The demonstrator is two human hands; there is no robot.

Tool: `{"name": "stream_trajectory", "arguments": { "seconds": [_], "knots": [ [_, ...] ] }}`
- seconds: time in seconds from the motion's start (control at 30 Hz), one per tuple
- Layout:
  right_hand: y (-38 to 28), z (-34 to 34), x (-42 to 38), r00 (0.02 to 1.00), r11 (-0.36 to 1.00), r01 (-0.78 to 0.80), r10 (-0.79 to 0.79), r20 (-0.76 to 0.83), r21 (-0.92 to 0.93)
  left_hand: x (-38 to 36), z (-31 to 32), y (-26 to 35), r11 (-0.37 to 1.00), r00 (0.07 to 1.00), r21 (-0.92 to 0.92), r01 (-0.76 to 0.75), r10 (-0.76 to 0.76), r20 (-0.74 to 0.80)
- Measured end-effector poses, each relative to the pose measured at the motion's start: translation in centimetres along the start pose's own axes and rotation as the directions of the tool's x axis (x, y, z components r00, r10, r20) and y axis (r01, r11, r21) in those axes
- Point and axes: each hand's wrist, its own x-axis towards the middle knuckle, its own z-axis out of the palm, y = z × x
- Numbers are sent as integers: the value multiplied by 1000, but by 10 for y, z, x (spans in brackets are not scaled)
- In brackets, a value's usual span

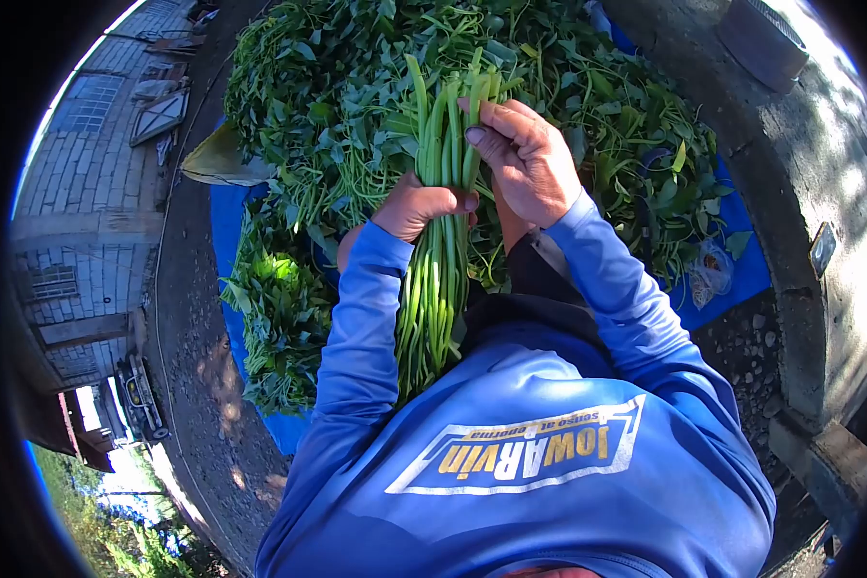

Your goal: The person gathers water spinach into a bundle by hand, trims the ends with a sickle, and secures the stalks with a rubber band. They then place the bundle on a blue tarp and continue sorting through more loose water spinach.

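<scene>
A thick bundle of long green stems (435,279) lies lengthwise in front of my chest, its lower part near my shirt. My left hand (416,206) is wrapped round the middle of the bundle, thumb across the stems. Near the bundle's far end, my right hand (530,159) pinches one or a few stems between thumb and fingers. Beyond and around both hands spreads a large heap of leafy greens (347,106). A smaller leafy pile (277,308) sits to the left of my left forearm.
Under the greens is a blue tarp (226,231). A clear plastic bag (711,273) rests at its right edge. A concrete wall (790,173) curves along the right. Far left are a block building (87,183) and a parked vehicle (141,397).
</scene>
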Motion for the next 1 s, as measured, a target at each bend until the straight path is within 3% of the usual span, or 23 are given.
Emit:
{"name": "stream_trajectory", "arguments": {
  "seconds": [0.03, 0.07, 0.17, 0.2, 0.3, 0.37, 0.43, 0.47, 0.5, 0.57, 0.67, 0.77, 0.8, 0.9, 0.93, 1.0],
  "knots": [
    [12, 5, -1, 999, 999, 41, -41, -15, -16, -1, 0, 1, 999, 999, -39, -31, 32, 26],
    [21, 9, -3, 996, 996, 81, -82, -30, -32, -2, 1, 7, 999, 999, 34, -19, 18, 35],
    [29, 20, -1, 963, 931, -145, 210, -167, 335, -9, 13, 9, 998, 999, 62, -29, 30, -18],
    [34, 15, 7, 954, 914, -260, 294, -67, 313, -12, 16, 11, 1000, 999, 22, 12, -11, -52],
    [31, 6, 15, 908, 827, -411, 411, 86, 384, -17, 16, 22, 998, 993, 55, -29, 35, -117],
    [1, -5, 15, 835, 638, -545, 472, 283, 544, -17, 7, 23, 992, 994, 120, -50, 60, -88],
    [-13, 9, 19, 902, 631, -431, 279, 330, 645, -15, 7, 17, 962, 990, 246, -116, 131, -47],
    [-20, 11, 31, 859, 586, -511, 331, 390, 628, -13, 14, 11, 977, 981, 151, -148, 127, 144],
    [-44, 3, 38, 829, 477, -555, 386, 405, 682, -16, 21, 18, 968, 976, 197, -153, 117, 184],
    [-49, 11, 36, 847, 447, -523, 372, 381, 726, -19, 17, 32, 973, 955, 154, -171, 124, 271],
    [-48, 25, 34, 864, 433, -459, 422, 276, 776, -10, -9, 26, 965, 936, 262, 25, -115, 332],
    [-40, 32, 36, 896, 541, -308, 442, 47, 782, -26, 13, 57, 980, 987, 199, -22, -10, 160],
    [-39, 31, 40, 909, 560, -259, 416, 2, 787, -37, 28, 56, 948, 963, 174, -265, 271, -11],
    [-50, 25, 41, 889, 502, -334, 448, 90, 798, -26, 45, 28, 607, 785, 660, -443, 618, -40],
    [-50, 26, 41, 896, 469, -312, 435, 91, 826, -18, 45, 21, 662, 732, 475, -580, 679, -54],
    [-56, 26, 46, 931, 512, -269, 355, 84, 816, -19, 41, 25, 576, 727, 656, -488, 684, -59]
  ]
}}
